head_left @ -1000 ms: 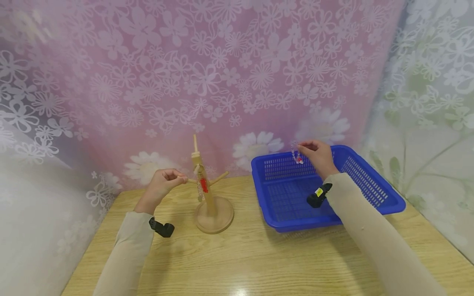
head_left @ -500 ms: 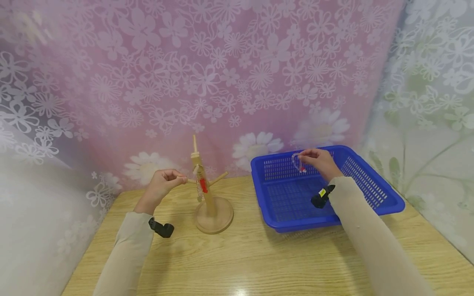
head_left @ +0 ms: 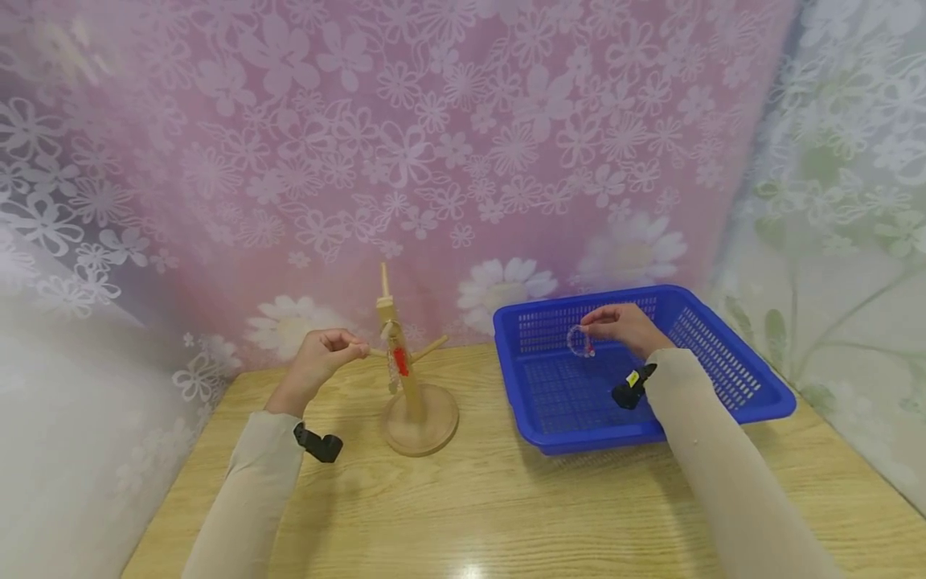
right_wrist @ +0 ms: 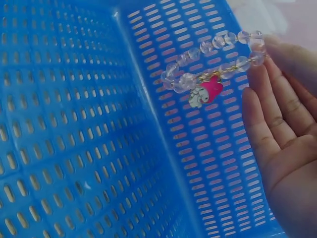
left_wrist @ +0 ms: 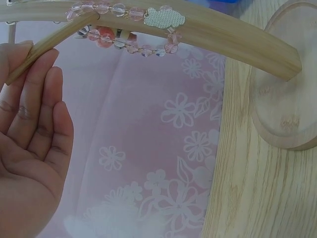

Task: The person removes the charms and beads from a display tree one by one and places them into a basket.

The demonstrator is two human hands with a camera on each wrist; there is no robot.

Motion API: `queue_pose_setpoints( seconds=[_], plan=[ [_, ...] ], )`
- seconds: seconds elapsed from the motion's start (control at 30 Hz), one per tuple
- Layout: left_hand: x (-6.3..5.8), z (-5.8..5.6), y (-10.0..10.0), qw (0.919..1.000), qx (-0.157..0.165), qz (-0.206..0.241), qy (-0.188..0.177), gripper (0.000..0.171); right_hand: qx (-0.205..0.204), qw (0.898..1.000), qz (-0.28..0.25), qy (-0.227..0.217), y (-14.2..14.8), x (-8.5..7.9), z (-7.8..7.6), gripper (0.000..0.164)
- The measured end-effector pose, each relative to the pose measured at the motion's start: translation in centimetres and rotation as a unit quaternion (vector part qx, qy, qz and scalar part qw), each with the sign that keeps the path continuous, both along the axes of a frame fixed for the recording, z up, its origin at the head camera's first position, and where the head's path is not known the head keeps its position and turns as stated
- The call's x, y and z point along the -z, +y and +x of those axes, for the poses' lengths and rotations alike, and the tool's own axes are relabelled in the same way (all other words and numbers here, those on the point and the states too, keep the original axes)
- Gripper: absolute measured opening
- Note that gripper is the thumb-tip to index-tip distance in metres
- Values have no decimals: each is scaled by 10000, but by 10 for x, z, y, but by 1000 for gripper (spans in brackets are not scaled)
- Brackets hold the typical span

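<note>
My left hand [head_left: 318, 366] pinches the end of a wooden peg [left_wrist: 54, 44] on a wooden stand [head_left: 409, 386] with a round base. From that peg hangs a pink and clear beaded bracelet [left_wrist: 132, 14] with a pale cloud-shaped charm. A bright red piece [head_left: 401, 362] hangs by the post in the head view. Over the blue basket [head_left: 510, 378], my right hand [head_left: 624, 328] pinches a clear beaded bracelet [right_wrist: 208, 45] between thumb and fingertips. Its small white-and-pink character charm [right_wrist: 207, 92] dangles below the beads.
The stand's other peg [head_left: 432, 347] points right toward the basket. A floral curtain [head_left: 463, 161] hangs right behind the wooden table [head_left: 463, 498]. A patterned wall [head_left: 854, 241] rises close beside the basket's right side.
My right hand has lowered with the bracelet from above the basket's back rim to inside the basket's outline. My left hand keeps its pinch on the peg.
</note>
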State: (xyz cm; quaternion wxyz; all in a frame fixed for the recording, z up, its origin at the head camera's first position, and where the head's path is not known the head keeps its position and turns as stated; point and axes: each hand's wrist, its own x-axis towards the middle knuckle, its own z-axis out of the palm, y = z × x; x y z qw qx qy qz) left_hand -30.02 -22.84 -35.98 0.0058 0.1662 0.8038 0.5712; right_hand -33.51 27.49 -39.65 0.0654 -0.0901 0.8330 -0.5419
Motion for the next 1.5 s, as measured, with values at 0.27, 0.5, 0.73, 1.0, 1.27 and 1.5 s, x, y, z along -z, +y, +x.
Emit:
queue_pose_setpoints(
  seconds=[0.27, 0.5, 0.73, 1.0, 1.27, 1.5],
  plan=[
    [-2, 0, 0, 9999, 119, 6, 33, 23, -213, 9995, 164, -156, -2, 4, -4, 36],
    [-4, 1, 1, 9999, 147, 20, 7, 23, -188, 9990, 338, -204, -1, 8, -5, 31],
    [-1, -2, 0, 9999, 141, 90, -10, 13, -197, 9988, 364, -260, 0, 11, -8, 40],
    [-1, -2, 0, 9998, 151, 132, -42, 10, -314, 9983, 445, -184, -6, 3, -4, 44],
    [0, -1, -1, 9999, 94, 130, 6, 11, -279, 9989, 331, -158, -23, -17, 0, 48],
    [1, -2, 1, 9999, 68, 137, -7, 10, -476, 9986, -154, 142, -40, -29, -2, 51]
  ],
)
